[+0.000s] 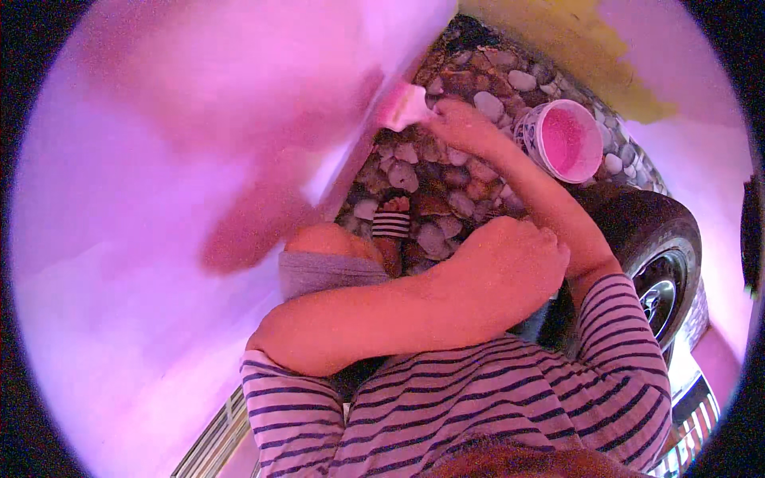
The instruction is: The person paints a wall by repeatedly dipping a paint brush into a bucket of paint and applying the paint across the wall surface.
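Our right hand point(462, 126) is clamped on a paintbrush point(405, 107), its bristles touching the pink wall point(199, 159) near the wall's lower edge. Our left hand point(510, 259) is closed in a fist, gripping nothing visible. A paint bucket point(562, 139) sits on the pebble ground point(446, 179) just beside the right forearm.

Brush point(402, 106) handle hidden inside closed right hand point(462, 127); bristle detail washed out by pink glare. Left hand point(510, 267) curled; whether anything is held cannot be told, fingers point(550, 239) partly tucked from view. Wall point(199, 159) surface blurred and overexposed, texture not readable. Paint bucket point(562, 139) outer print too small to be made out. Tyre point(653, 239) partly covered by right forearm, wheel cut off toward picture rim. Foot point(392, 219) partly hidden behind knee. Lower body covered by striped shirt point(478, 406).
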`<state>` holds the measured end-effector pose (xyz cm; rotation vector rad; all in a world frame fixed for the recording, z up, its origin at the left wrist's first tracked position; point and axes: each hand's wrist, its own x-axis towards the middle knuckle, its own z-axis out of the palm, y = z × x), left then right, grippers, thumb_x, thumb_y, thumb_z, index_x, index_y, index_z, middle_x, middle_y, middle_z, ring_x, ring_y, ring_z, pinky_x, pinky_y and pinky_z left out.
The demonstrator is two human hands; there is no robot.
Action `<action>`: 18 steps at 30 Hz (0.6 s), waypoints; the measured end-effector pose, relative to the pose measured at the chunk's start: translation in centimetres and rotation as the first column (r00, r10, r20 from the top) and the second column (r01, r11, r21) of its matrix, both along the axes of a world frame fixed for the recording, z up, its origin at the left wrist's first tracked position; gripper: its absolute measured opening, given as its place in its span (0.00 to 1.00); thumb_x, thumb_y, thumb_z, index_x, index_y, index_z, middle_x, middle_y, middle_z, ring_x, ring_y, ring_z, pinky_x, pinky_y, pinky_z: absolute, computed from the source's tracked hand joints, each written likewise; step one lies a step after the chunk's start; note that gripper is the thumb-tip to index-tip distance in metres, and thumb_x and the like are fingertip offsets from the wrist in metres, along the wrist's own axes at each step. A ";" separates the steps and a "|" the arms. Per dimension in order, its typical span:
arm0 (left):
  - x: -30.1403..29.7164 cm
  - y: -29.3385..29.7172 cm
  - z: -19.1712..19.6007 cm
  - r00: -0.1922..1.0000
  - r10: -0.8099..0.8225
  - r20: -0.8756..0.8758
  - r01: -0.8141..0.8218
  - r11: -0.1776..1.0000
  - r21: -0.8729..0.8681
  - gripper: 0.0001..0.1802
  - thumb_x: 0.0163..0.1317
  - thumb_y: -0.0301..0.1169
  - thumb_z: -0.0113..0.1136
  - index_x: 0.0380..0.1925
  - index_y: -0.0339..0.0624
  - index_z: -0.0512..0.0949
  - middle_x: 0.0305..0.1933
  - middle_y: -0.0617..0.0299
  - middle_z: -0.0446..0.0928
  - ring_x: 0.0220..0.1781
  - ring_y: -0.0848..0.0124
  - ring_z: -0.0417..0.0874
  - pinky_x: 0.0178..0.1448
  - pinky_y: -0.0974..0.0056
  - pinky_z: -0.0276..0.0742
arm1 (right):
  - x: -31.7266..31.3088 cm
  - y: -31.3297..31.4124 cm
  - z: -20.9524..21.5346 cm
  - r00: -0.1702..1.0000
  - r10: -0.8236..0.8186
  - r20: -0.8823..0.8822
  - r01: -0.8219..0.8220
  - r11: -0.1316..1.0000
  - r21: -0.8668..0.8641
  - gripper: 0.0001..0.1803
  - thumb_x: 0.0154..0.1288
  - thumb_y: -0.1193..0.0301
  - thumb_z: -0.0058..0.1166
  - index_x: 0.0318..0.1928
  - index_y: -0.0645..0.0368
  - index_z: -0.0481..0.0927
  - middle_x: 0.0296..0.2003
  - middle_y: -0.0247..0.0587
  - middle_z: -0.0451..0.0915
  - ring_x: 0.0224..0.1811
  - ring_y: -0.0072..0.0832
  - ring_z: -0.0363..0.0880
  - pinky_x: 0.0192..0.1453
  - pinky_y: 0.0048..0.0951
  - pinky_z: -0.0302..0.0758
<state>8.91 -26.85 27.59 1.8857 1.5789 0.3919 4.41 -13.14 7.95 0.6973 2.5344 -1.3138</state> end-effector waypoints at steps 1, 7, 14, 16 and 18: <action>-0.1 -0.2 0.3 1.000 0.002 -0.013 -0.002 1.000 0.030 0.12 0.61 0.33 0.54 0.34 0.35 0.78 0.32 0.48 0.79 0.35 0.55 0.84 0.36 0.54 0.81 | -1.1 -0.6 -2.8 0.998 0.064 0.028 -0.066 0.995 0.081 0.19 0.62 0.60 0.51 0.38 0.66 0.81 0.37 0.61 0.82 0.42 0.52 0.82 0.48 0.47 0.77; 1.3 1.2 0.2 0.999 -0.033 0.004 0.032 0.997 0.074 0.13 0.62 0.36 0.54 0.33 0.35 0.77 0.31 0.48 0.79 0.35 0.55 0.84 0.34 0.54 0.80 | -3.8 -1.1 -17.7 0.997 -0.024 0.077 0.017 0.996 0.087 0.19 0.60 0.61 0.48 0.35 0.66 0.83 0.37 0.62 0.82 0.41 0.54 0.83 0.47 0.50 0.78; 0.1 -0.2 0.7 0.999 0.031 0.018 -0.031 0.999 -0.021 0.16 0.63 0.39 0.55 0.33 0.34 0.78 0.30 0.48 0.79 0.32 0.54 0.84 0.33 0.52 0.80 | -5.7 -2.5 0.2 0.974 0.102 -0.202 -0.079 0.990 0.118 0.23 0.63 0.55 0.49 0.34 0.67 0.82 0.34 0.62 0.82 0.39 0.55 0.83 0.46 0.49 0.78; 0.9 0.3 0.5 1.000 -0.026 0.017 0.027 0.999 -0.047 0.16 0.62 0.40 0.56 0.33 0.35 0.78 0.30 0.47 0.79 0.32 0.53 0.84 0.34 0.51 0.80 | -4.4 1.2 3.4 0.918 0.062 -0.391 -0.010 0.991 0.134 0.24 0.64 0.53 0.52 0.36 0.67 0.81 0.30 0.61 0.81 0.35 0.52 0.83 0.42 0.46 0.78; 1.0 0.2 -0.2 0.999 -0.054 0.006 0.054 0.993 -0.103 0.17 0.62 0.40 0.56 0.32 0.35 0.79 0.30 0.46 0.80 0.32 0.52 0.84 0.34 0.50 0.80 | -3.8 3.0 7.3 0.875 0.066 -0.479 0.022 0.984 0.177 0.24 0.65 0.54 0.54 0.37 0.66 0.81 0.25 0.55 0.80 0.28 0.42 0.80 0.36 0.41 0.76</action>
